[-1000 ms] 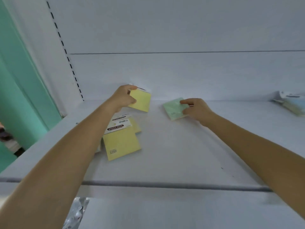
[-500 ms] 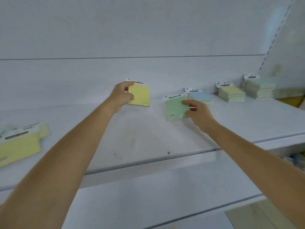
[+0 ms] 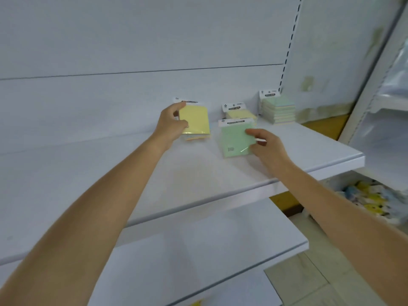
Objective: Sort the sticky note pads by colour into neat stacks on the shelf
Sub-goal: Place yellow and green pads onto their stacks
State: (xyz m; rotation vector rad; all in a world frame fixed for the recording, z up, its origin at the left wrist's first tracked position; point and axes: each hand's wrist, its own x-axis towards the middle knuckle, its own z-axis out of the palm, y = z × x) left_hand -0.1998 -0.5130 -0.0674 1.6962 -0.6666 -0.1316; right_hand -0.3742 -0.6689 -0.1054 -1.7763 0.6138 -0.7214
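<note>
At the shelf's back right: two stacks stand against the rear wall, a yellow stack [image 3: 240,114] and, in the corner, a taller pale stack [image 3: 278,110].
Shelf: white [image 3: 110,173], its front edge running from lower left to the right end.
Left hand: [image 3: 171,124] clasps a yellow pad [image 3: 195,120] by its left edge, thumb across the face, near the rear wall; a thin low stack [image 3: 196,136] shows just under it.
Right hand: [image 3: 265,146] pinches a green pad [image 3: 235,140] at its right edge, header card pointing to the rear wall, just in front of the yellow stack.
Key relation: the yellow stack lies to the right of the left hand's pad, past the green pad, so the right hand is nearer both stacks. Whether the pale stack is the green one I cannot tell.
Change: half a second ago the stacks sat far off to the right; both hands have carried their pads along the shelf, and the green pad now overlaps the yellow stack's front.
</note>
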